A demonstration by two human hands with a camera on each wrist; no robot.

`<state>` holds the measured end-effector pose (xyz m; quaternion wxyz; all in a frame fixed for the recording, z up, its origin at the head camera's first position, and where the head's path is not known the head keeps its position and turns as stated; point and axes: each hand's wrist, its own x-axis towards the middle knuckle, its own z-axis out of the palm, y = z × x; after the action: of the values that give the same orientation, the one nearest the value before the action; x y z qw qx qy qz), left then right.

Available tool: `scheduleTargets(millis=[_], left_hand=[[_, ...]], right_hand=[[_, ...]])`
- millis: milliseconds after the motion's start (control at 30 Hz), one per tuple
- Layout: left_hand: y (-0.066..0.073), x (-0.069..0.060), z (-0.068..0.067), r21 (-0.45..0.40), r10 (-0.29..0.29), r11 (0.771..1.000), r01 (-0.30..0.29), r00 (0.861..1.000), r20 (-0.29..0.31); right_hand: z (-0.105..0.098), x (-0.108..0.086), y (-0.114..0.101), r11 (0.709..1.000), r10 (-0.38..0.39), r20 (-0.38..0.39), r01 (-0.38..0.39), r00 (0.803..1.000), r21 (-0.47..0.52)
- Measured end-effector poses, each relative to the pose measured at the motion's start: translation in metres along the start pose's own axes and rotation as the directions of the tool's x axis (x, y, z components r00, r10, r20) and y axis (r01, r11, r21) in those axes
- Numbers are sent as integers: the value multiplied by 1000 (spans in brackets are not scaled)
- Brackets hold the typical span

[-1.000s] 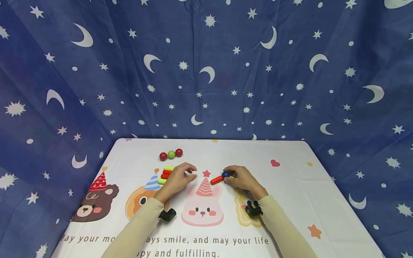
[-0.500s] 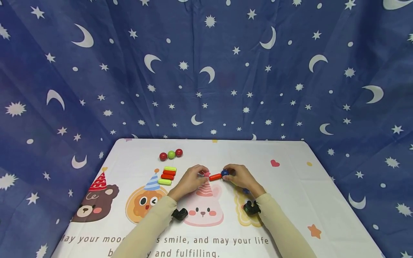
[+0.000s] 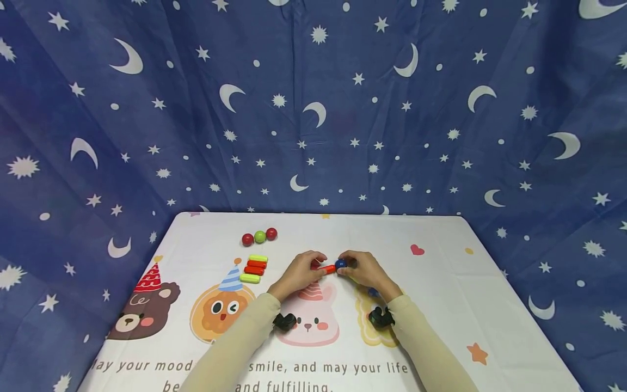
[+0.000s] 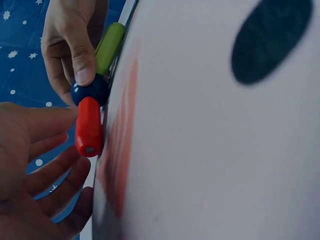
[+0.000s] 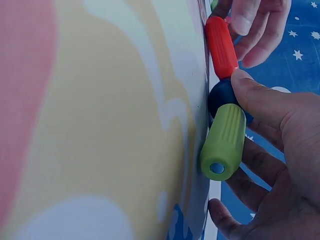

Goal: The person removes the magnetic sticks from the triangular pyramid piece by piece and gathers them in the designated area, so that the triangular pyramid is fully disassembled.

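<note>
In the head view, my right hand (image 3: 364, 269) pinches a blue ball (image 3: 340, 264) between thumb and fingers, low over the table. A red magnetic rod (image 4: 89, 127) meets the ball on one side; a green magnetic rod (image 5: 223, 142) joins it on the other. A metal disc shows in each rod's free end. My left hand (image 3: 301, 275) is beside the red rod's free end, its thumb close to the rod and its fingers loosely bent and spread. Whether the left thumb touches the rod, I cannot tell. In the head view the right hand mostly hides the green rod.
Left of my hands lie several rods (image 3: 253, 270), red and yellow-green, side by side. Behind them two red balls (image 3: 247, 239) flank a green ball (image 3: 260, 237) in a row. A white printed cloth (image 3: 392, 234) covers the table; a blue starry curtain (image 3: 313, 109) hangs behind.
My left hand has moved right, from beside the loose rods to the red rod's free end. The right hand keeps its pinch on the blue ball, and the red rod has turned slightly.
</note>
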<state>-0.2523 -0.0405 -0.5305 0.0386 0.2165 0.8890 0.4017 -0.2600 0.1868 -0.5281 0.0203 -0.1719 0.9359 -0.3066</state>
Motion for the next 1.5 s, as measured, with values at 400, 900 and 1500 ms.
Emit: scheduleTargets(millis=[400, 900, 1500], left_hand=[[2, 2, 5, 61, -24, 998, 23, 999, 25], [-3, 3, -1, 61, -3, 998, 2, 1000, 23], [-2, -20, -17, 44, 2, 999, 0, 999, -52]], right_hand=[[0, -1, 3, 1000, -28, 5, 28, 1000, 9], [-4, 2, -2, 998, -55, 15, 55, 998, 5], [-3, -1, 1, 1000, -30, 26, 30, 999, 3]])
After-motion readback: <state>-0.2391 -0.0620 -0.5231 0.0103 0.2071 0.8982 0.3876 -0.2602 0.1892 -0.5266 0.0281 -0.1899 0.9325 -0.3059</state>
